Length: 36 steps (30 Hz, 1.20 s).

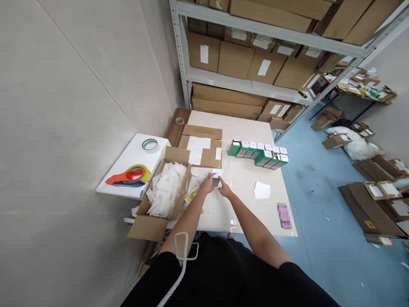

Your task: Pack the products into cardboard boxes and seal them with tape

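Both my hands meet over the white table (243, 200), near its left side. My left hand (208, 184) and my right hand (224, 188) are closed together on a small green box with a white flap (217, 178). To their left stands an open cardboard box (150, 224) full of white packets (166, 187). A row of small green boxes with white tops (260, 152) stands further back on the table. A white slip of paper (262, 190) lies to the right of my hands.
A flattened cardboard box (201, 147) lies behind my hands. A side stand (128, 164) on the left carries tape rolls and a red tape dispenser (126, 176). Metal shelving (262, 85) with cartons stands behind the table. Loose cartons litter the blue floor (377, 204) on the right.
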Each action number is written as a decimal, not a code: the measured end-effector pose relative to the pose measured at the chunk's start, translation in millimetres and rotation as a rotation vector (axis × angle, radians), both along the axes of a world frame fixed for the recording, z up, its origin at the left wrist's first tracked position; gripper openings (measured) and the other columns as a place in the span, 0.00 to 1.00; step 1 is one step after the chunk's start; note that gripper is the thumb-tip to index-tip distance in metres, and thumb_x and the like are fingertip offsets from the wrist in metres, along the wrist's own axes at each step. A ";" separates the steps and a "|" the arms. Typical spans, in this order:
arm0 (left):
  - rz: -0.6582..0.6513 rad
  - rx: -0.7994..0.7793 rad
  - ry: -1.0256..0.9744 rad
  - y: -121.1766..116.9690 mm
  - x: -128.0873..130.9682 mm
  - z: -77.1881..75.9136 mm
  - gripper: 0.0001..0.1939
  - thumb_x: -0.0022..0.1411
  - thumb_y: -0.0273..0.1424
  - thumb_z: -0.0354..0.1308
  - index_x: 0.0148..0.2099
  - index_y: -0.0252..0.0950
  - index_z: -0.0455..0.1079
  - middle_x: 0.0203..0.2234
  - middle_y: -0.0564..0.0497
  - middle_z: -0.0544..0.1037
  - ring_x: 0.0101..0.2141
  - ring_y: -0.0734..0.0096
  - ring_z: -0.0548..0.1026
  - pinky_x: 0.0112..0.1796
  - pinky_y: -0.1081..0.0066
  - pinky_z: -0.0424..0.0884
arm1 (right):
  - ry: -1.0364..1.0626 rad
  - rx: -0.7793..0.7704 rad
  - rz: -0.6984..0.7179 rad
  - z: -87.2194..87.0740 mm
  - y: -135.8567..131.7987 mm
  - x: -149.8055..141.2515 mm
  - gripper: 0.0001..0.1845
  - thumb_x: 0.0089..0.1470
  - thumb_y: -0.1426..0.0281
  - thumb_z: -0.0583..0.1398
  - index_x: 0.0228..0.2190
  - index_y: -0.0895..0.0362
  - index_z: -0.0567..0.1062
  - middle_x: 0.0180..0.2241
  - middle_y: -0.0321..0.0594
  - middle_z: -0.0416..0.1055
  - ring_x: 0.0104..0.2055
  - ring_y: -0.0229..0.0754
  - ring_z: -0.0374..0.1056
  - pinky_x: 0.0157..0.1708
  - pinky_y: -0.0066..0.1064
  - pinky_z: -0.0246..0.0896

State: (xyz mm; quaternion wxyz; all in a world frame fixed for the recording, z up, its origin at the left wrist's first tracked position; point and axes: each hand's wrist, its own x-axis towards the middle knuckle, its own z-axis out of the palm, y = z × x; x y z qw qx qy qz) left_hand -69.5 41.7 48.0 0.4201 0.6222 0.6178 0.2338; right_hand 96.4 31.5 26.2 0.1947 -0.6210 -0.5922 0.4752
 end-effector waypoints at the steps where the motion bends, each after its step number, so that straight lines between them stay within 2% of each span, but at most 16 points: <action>1: -0.029 -0.039 0.056 1.7 -2.3 1.8 0.40 0.53 0.27 0.69 0.68 0.46 0.65 0.73 0.38 0.55 0.60 0.45 0.74 0.56 0.52 0.72 | -0.010 0.026 -0.002 -0.3 1.2 0.0 0.49 0.42 0.79 0.57 0.68 0.55 0.63 0.68 0.45 0.64 0.69 0.53 0.61 0.69 0.50 0.56; 3: -0.080 -0.065 0.128 2.2 -5.8 6.0 0.40 0.57 0.26 0.66 0.70 0.44 0.62 0.75 0.37 0.47 0.63 0.41 0.70 0.58 0.50 0.70 | -0.028 0.105 -0.034 0.5 0.4 1.7 0.47 0.43 0.79 0.57 0.66 0.55 0.66 0.66 0.45 0.66 0.69 0.52 0.61 0.70 0.50 0.56; 4: -0.085 -0.031 0.122 1.0 -7.4 8.2 0.40 0.59 0.26 0.63 0.72 0.42 0.60 0.76 0.37 0.46 0.65 0.41 0.67 0.60 0.49 0.68 | -0.030 0.152 -0.059 1.9 -1.8 2.9 0.45 0.44 0.78 0.57 0.66 0.55 0.66 0.66 0.46 0.67 0.69 0.52 0.62 0.69 0.50 0.57; 7: -0.018 0.141 0.024 -7.3 -12.7 16.1 0.38 0.63 0.25 0.57 0.74 0.39 0.56 0.73 0.39 0.56 0.70 0.49 0.59 0.65 0.51 0.61 | 0.000 0.284 -0.128 11.8 -14.8 3.8 0.41 0.49 0.76 0.55 0.66 0.55 0.66 0.65 0.47 0.67 0.66 0.52 0.64 0.64 0.50 0.64; 10: 0.126 0.300 -0.094 -19.2 -20.4 30.9 0.35 0.65 0.25 0.53 0.73 0.40 0.57 0.69 0.42 0.64 0.69 0.57 0.60 0.67 0.53 0.61 | 0.034 0.395 -0.142 31.1 -33.1 -3.7 0.38 0.53 0.74 0.52 0.66 0.54 0.64 0.65 0.48 0.67 0.64 0.51 0.66 0.56 0.47 0.71; 12: 0.237 0.389 -0.161 -26.4 -28.1 46.7 0.32 0.67 0.27 0.52 0.72 0.42 0.58 0.68 0.43 0.66 0.67 0.59 0.63 0.65 0.54 0.64 | 0.037 0.464 -0.100 46.9 -43.6 -14.1 0.36 0.55 0.74 0.52 0.66 0.53 0.65 0.64 0.48 0.68 0.63 0.50 0.67 0.54 0.45 0.72; 15: 0.389 0.523 -0.234 -34.2 -46.3 76.4 0.28 0.70 0.30 0.51 0.70 0.44 0.61 0.66 0.44 0.68 0.66 0.58 0.65 0.63 0.53 0.67 | 0.008 0.565 0.018 68.1 -52.5 -36.6 0.33 0.56 0.75 0.53 0.63 0.53 0.68 0.61 0.49 0.70 0.62 0.50 0.68 0.57 0.47 0.70; 19: 0.573 0.665 -0.337 -45.1 -85.3 114.2 0.23 0.74 0.36 0.51 0.68 0.41 0.64 0.66 0.40 0.68 0.65 0.56 0.67 0.61 0.53 0.69 | -0.026 0.684 0.223 83.7 -54.0 -76.1 0.26 0.58 0.74 0.55 0.57 0.55 0.74 0.57 0.50 0.73 0.61 0.53 0.67 0.62 0.53 0.64; 22: 0.693 0.708 -0.356 -60.0 -121.3 134.1 0.23 0.75 0.39 0.50 0.68 0.41 0.64 0.65 0.40 0.69 0.64 0.56 0.68 0.60 0.55 0.70 | -0.012 0.737 0.370 91.6 -47.7 -115.1 0.21 0.60 0.72 0.57 0.53 0.55 0.77 0.56 0.51 0.74 0.61 0.54 0.67 0.62 0.53 0.63; 25: 0.788 0.742 -0.345 -81.0 -157.2 145.3 0.23 0.75 0.40 0.50 0.68 0.41 0.65 0.65 0.41 0.69 0.64 0.56 0.69 0.60 0.56 0.70 | 0.032 0.765 0.511 103.8 -32.5 -169.4 0.22 0.61 0.69 0.59 0.56 0.55 0.76 0.59 0.52 0.72 0.63 0.54 0.64 0.64 0.53 0.61; 31: 1.000 0.745 -0.259 -130.2 -214.6 147.3 0.25 0.74 0.43 0.53 0.67 0.40 0.66 0.63 0.40 0.71 0.63 0.54 0.70 0.58 0.57 0.73 | 0.017 0.789 0.769 131.8 2.7 -310.8 0.28 0.62 0.66 0.60 0.62 0.60 0.70 0.60 0.55 0.70 0.63 0.54 0.63 0.64 0.48 0.59; 34: 1.092 0.745 -0.210 -157.6 -232.0 147.7 0.24 0.73 0.44 0.54 0.66 0.41 0.67 0.64 0.40 0.70 0.62 0.54 0.71 0.54 0.59 0.75 | -0.138 0.773 0.905 137.6 6.2 -365.5 0.28 0.61 0.65 0.61 0.60 0.64 0.70 0.59 0.57 0.71 0.62 0.55 0.64 0.63 0.47 0.58; 36: 1.142 0.733 -0.176 -175.3 -239.5 149.6 0.23 0.73 0.43 0.53 0.65 0.41 0.68 0.64 0.40 0.70 0.61 0.55 0.71 0.54 0.60 0.75 | -0.315 0.743 0.934 139.2 4.0 -388.1 0.26 0.60 0.65 0.62 0.57 0.65 0.72 0.55 0.59 0.74 0.59 0.58 0.66 0.61 0.48 0.57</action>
